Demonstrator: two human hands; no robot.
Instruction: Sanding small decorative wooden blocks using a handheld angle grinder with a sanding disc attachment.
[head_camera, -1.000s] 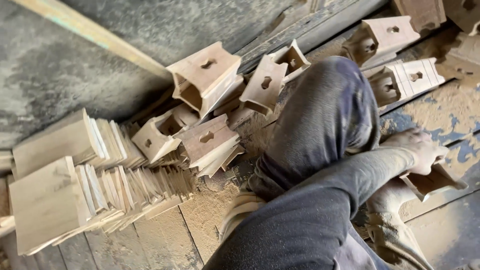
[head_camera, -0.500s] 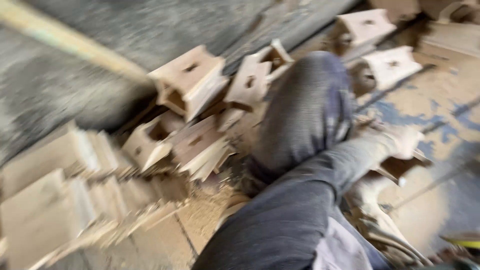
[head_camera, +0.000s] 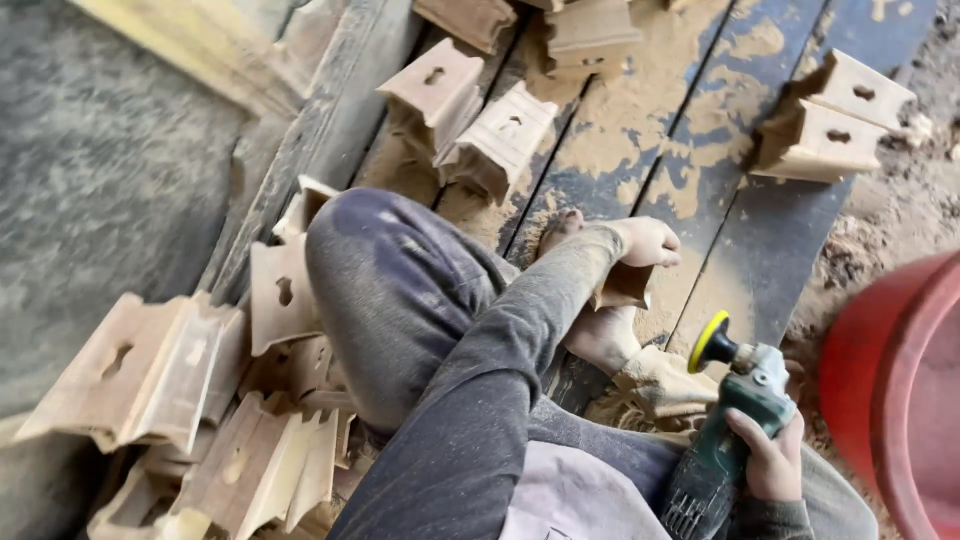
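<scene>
Wooden block (head_camera: 622, 285) in left hand (head_camera: 648, 240) grip, grinder (head_camera: 735, 420) in right hand (head_camera: 768, 455).

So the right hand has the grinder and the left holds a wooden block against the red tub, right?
Not quite. In the head view the left hand holds the block against the bare foot; the red tub sits apart. The right hand does hold the grinder.

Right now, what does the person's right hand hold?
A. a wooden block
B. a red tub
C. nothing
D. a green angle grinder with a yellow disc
D: the right hand grips the green angle grinder, while the left hand holds a wooden piece.
</scene>
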